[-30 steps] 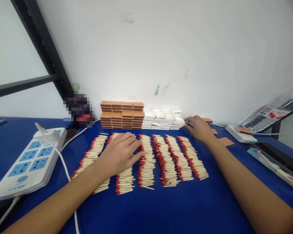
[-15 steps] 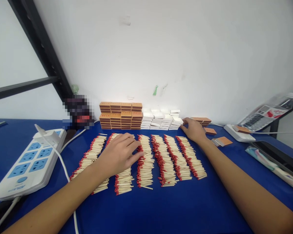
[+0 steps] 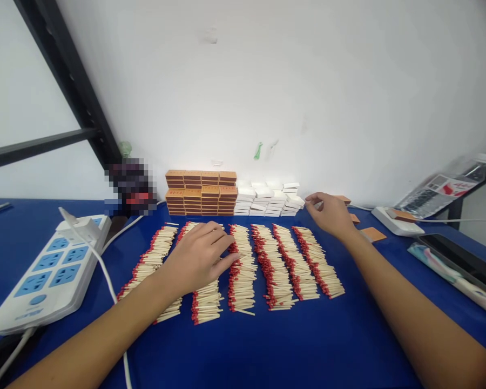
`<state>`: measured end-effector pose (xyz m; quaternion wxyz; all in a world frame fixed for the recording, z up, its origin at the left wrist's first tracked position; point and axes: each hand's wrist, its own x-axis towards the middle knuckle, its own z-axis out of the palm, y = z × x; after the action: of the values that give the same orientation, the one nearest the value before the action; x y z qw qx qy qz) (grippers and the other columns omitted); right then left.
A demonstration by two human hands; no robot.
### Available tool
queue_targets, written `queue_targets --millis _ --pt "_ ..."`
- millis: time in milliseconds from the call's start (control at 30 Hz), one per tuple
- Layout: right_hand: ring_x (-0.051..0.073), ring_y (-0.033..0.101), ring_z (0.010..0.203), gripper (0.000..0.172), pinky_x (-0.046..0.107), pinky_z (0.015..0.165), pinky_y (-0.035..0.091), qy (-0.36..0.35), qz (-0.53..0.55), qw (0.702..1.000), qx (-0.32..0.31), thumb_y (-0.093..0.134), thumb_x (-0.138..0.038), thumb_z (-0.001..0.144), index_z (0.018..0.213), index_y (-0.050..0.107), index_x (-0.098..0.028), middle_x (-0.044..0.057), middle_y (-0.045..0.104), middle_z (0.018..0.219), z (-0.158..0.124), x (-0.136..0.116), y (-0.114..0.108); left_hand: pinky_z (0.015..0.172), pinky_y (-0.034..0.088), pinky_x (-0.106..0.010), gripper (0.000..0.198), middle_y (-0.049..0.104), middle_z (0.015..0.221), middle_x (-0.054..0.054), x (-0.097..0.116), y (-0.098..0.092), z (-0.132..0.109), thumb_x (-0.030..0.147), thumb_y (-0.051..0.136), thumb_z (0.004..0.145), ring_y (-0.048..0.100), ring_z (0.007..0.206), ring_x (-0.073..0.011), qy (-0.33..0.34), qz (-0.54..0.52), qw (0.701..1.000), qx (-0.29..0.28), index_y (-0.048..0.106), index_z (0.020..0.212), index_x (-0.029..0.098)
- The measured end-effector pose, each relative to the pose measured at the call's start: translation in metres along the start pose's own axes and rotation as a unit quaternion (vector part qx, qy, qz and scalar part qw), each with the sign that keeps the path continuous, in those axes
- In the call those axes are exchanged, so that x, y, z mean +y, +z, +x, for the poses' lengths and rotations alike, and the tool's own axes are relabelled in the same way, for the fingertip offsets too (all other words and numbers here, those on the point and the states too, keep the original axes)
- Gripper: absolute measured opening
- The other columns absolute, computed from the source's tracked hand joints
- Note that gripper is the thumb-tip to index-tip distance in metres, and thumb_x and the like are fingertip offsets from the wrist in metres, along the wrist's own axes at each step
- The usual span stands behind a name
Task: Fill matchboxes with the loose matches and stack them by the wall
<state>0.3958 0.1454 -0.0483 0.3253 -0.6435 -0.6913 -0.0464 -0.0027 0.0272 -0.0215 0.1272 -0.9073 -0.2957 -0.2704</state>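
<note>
Palm down, my left hand (image 3: 202, 256) lies over the second and third rows of red-headed matches (image 3: 243, 275), its fingers loosely bent and the thumb apart. Nothing shows in it. My right hand (image 3: 329, 215) is just right of the stacked white matchbox trays (image 3: 273, 201), thumb and fingers apart; I see nothing between them. Left of the trays stand stacked brown matchboxes (image 3: 201, 201) against the wall. Behind and beside my right hand, a few orange-brown matchbox pieces (image 3: 373, 234) lie partly hidden.
A white power strip (image 3: 48, 275) with a plugged-in cable is on the left of the blue table (image 3: 267, 351). On the right are a white box-shaped device (image 3: 397, 222), a dark phone-like slab (image 3: 465, 265) and a plastic packet (image 3: 441, 186). Dark metal shelf bars (image 3: 65, 70) rise at left.
My right hand has moved a little to the right, away from the white trays, covering more of the orange-brown pieces. My left hand stays over the matches.
</note>
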Motion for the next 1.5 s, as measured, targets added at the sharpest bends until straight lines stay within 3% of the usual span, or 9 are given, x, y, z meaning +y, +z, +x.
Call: queue_targets --millis 167,400,800,900,1000,1100,1200,1333,1500 --pt "0.023 0.070 0.073 0.033 0.038 0.073 0.054 0.025 0.096 0.995 -0.010 0.059 -0.043 0.095 0.121 0.065 -0.023 0.010 0.077 0.104 -0.006 -0.015 -0.012 0.085 0.056 -0.042 0.023 0.074 0.096 -0.009 0.000 0.001 0.000 0.039 0.059 0.106 0.068 0.099 -0.0265 0.003 -0.001 1.000 0.000 0.068 0.104 0.018" --pt "0.025 0.070 0.077 0.058 0.038 0.067 0.053 0.067 0.138 0.987 -0.052 0.069 -0.062 0.088 0.127 0.054 -0.021 0.013 0.077 0.109 -0.010 -0.016 0.000 0.085 0.055 -0.043 0.025 0.073 0.097 -0.009 -0.001 0.002 -0.001 0.039 0.059 0.106 0.067 0.099 -0.0268 0.002 0.000 1.000 -0.006 0.068 0.104 0.016" --pt "0.032 0.073 0.088 0.056 0.040 0.074 0.052 0.052 0.006 0.996 -0.072 0.072 -0.048 0.086 0.130 0.052 -0.019 0.013 0.079 0.108 -0.018 -0.025 0.016 0.085 0.055 -0.042 0.025 0.073 0.094 -0.009 -0.001 0.002 0.000 0.038 0.060 0.106 0.068 0.097 -0.0265 0.005 -0.009 1.000 -0.003 0.069 0.100 0.015" --pt "0.031 0.073 0.093 0.057 0.038 0.075 0.051 0.054 -0.016 0.994 -0.094 0.071 -0.046 0.088 0.134 0.051 -0.018 0.011 0.079 0.106 -0.017 -0.026 0.006 0.085 0.055 -0.042 0.025 0.073 0.094 -0.009 -0.001 0.001 0.000 0.037 0.059 0.106 0.068 0.097 -0.0262 0.006 -0.004 1.000 0.001 0.069 0.099 0.015" --pt "0.031 0.072 0.100 0.040 0.037 0.078 0.048 0.056 -0.081 0.989 -0.111 0.068 -0.041 0.093 0.126 0.058 -0.020 0.011 0.079 0.105 -0.011 -0.018 -0.018 0.085 0.055 -0.042 0.025 0.073 0.095 -0.009 -0.001 0.001 0.000 0.037 0.059 0.106 0.067 0.098 -0.0265 0.005 0.000 1.000 0.002 0.069 0.100 0.015" --pt "0.032 0.070 0.106 0.033 0.038 0.079 0.045 0.124 -0.164 0.973 -0.108 0.062 -0.041 0.098 0.122 0.062 -0.018 0.016 0.078 0.111 -0.005 0.003 -0.046 0.086 0.054 -0.041 0.024 0.073 0.094 -0.008 -0.001 0.001 0.000 0.037 0.059 0.106 0.067 0.098 -0.0262 0.007 -0.002 1.000 0.001 0.069 0.100 0.016" --pt "0.039 0.067 0.115 0.056 0.041 0.079 0.043 0.219 -0.240 0.940 -0.106 0.057 -0.051 0.102 0.135 0.057 -0.006 0.029 0.073 0.121 -0.001 0.023 -0.061 0.085 0.054 -0.040 0.024 0.073 0.095 -0.008 -0.001 0.001 0.000 0.038 0.058 0.107 0.066 0.098 -0.0253 0.004 -0.002 1.000 -0.003 0.069 0.100 0.017" --pt "0.046 0.062 0.126 0.076 0.047 0.085 0.044 0.318 -0.257 0.898 -0.164 0.057 -0.064 0.098 0.136 0.060 0.002 0.038 0.066 0.131 -0.001 0.031 -0.061 0.084 0.053 -0.040 0.023 0.073 0.095 -0.008 -0.001 0.000 0.001 0.036 0.060 0.106 0.066 0.097 -0.0252 0.010 0.006 1.000 -0.001 0.068 0.099 0.016" --pt "0.042 0.066 0.123 0.067 0.044 0.082 0.047 0.320 -0.228 0.902 -0.182 0.054 -0.060 0.100 0.132 0.067 -0.002 0.036 0.067 0.131 -0.002 0.029 -0.061 0.082 0.052 -0.040 0.024 0.073 0.094 -0.008 -0.001 -0.001 0.002 0.037 0.059 0.107 0.065 0.096 -0.0252 0.014 0.016 1.000 0.004 0.068 0.099 0.016"
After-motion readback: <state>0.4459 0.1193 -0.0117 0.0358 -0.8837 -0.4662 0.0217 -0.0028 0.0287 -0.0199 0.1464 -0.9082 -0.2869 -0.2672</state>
